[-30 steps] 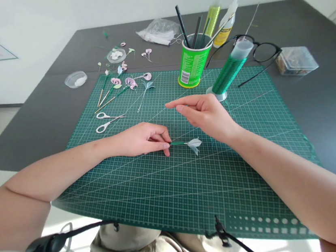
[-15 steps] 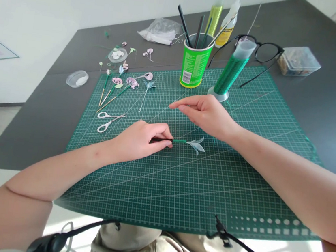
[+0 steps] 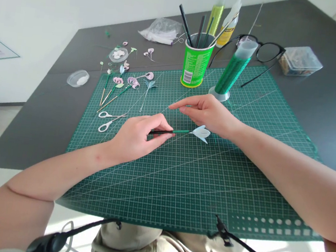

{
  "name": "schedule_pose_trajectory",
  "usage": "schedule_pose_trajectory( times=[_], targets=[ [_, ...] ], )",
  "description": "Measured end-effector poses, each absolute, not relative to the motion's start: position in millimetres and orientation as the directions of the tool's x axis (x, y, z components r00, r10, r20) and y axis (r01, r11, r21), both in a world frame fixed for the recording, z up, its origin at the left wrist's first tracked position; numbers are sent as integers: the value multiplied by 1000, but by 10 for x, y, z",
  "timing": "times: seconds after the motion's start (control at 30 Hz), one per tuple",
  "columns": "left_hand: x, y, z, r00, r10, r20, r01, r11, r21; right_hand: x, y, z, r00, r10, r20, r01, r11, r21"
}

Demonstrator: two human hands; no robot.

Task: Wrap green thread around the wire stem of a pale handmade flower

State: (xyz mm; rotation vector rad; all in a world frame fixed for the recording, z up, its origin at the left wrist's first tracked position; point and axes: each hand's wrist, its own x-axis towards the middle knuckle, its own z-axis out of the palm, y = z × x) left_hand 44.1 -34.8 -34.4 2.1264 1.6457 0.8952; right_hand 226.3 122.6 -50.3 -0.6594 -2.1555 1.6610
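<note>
My left hand [image 3: 142,135] pinches a thin black stick [image 3: 161,132] between thumb and fingers, above the cutting mat [image 3: 179,184]. Green thread wraps the stick's right end, where a pale blue flower [image 3: 200,133] with pointed petals sticks out. My right hand [image 3: 203,110] is just above and behind the flower, index finger and thumb brought together toward the left. Whatever those fingers hold is too fine or hidden to make out. Behind this hand stands a spool of green thread [image 3: 232,72], with loose strands near its foot.
White-handled scissors [image 3: 106,126] lie left of my left hand, below several small flowers on sticks [image 3: 133,82]. A green cup [image 3: 196,66] of black sticks, a glue bottle [image 3: 227,33], eyeglasses [image 3: 267,52] and a clear box [image 3: 301,62] stand or lie farther back.
My left hand has risen slightly on the mat, and the flower has turned about the stick's axis, its petals facing differently. More of the black stick shows. My right hand has hardly moved.
</note>
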Motion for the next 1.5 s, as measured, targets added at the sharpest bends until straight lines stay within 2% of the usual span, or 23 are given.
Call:
schedule_pose_trajectory(
  times=[0.2,0.33,0.53,0.67,1.0,1.2,1.4,1.5],
  targets=[
    [459,-361,-311,43,954,296,714,-237,659,2259,1239,-440,-793,582,-180,215,-9,-977],
    [456,-360,-315,-29,958,286,609,-210,765,2260,1232,-419,-781,593,-193,260,28,-965],
    [375,-254,-385,-156,943,295,484,-187,855,2291,1283,-487,-880,443,-173,272,169,-947],
    [304,-160,-427,-195,915,353,471,-228,852,2318,1321,-487,-933,302,-194,268,225,-937],
    [283,-109,-451,-194,945,265,466,-149,872,2378,1334,-345,-984,13,-180,176,293,-940],
    [284,-125,-472,-192,948,256,538,-116,835,2384,1348,-357,-991,-42,-127,105,345,-933],
    [261,-129,-498,-177,952,249,601,-97,794,2400,1332,-323,-990,-63,-123,98,310,-946],
    [257,-138,-498,-148,950,275,678,-105,727,2419,1319,-287,-993,-60,-100,79,292,-953]
  ],
)
